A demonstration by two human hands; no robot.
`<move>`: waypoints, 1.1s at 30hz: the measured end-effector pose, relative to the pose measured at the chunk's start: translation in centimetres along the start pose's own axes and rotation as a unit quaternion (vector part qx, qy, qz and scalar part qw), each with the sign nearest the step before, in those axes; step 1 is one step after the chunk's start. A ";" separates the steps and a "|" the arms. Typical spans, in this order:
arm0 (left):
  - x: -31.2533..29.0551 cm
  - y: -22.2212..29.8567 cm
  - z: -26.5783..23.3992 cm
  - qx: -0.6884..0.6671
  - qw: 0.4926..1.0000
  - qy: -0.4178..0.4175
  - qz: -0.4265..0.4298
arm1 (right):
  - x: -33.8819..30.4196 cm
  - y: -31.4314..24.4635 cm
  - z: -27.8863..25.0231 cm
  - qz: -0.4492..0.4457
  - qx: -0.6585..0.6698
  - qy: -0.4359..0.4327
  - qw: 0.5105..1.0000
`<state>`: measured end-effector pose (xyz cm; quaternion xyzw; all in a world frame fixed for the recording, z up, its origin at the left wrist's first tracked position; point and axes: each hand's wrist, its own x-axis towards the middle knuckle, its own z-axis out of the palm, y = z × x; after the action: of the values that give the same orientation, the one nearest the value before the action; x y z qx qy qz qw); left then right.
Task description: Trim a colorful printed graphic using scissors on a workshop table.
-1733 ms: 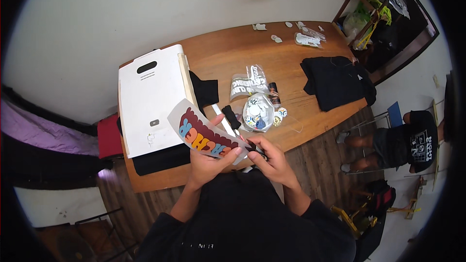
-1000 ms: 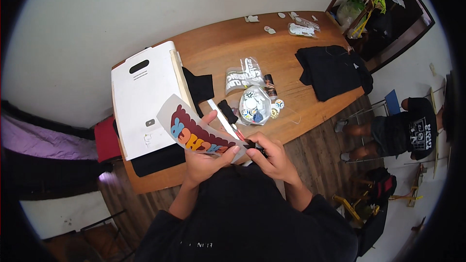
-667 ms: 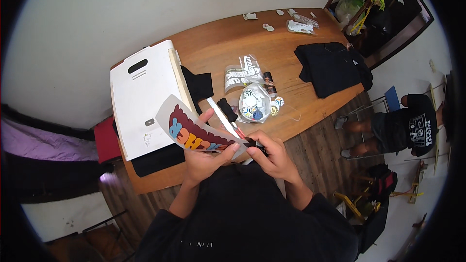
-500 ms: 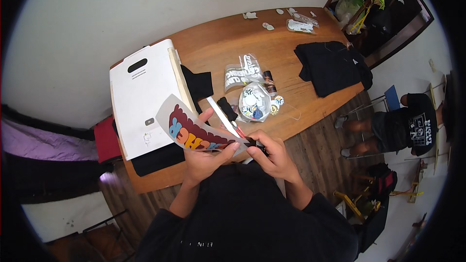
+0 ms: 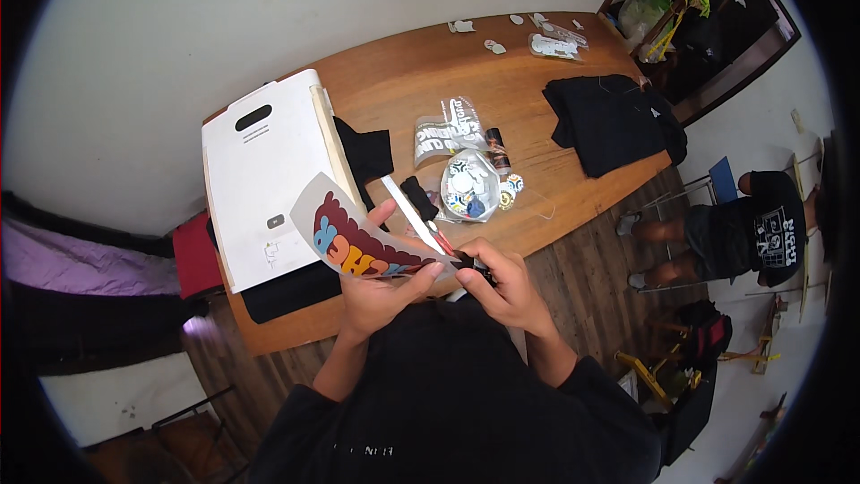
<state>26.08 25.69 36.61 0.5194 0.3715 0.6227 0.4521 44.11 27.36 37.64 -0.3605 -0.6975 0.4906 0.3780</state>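
One curved translucent sheet, maroon-orange-blue print (image 5: 360, 244), pinched in your left hand (image 5: 381, 301) by the brown wooden worktop (image 5: 385, 63); one partly hidden black tool (image 5: 463, 261), your right hand (image 5: 507, 291) curled round it; grips unchanged, view shifted.

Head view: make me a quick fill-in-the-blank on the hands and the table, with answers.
The left hand has its ____ on the printed side of the sheet.
The right hand holds an object coloured ____.
On the table, the folded clothes lie to the ____ of the white casing.
Missing words: thumb; black; right.
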 end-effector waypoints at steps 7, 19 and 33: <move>0.0 0.1 0.0 0.006 1.000 -0.007 0.015 | 0.0 -0.1 0.0 -0.006 -0.003 -0.006 1.000; -0.3 0.1 0.0 -0.050 0.994 0.032 -0.088 | 0.0 0.2 0.0 -0.011 -0.014 -0.017 1.000; 0.3 0.4 -0.2 -0.026 0.999 0.001 -0.035 | 0.2 0.1 -0.9 -0.011 -0.022 -0.029 0.999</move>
<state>25.80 25.85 37.07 0.4936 0.3734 0.6167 0.4865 44.84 27.92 37.76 -0.3471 -0.7224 0.4813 0.3550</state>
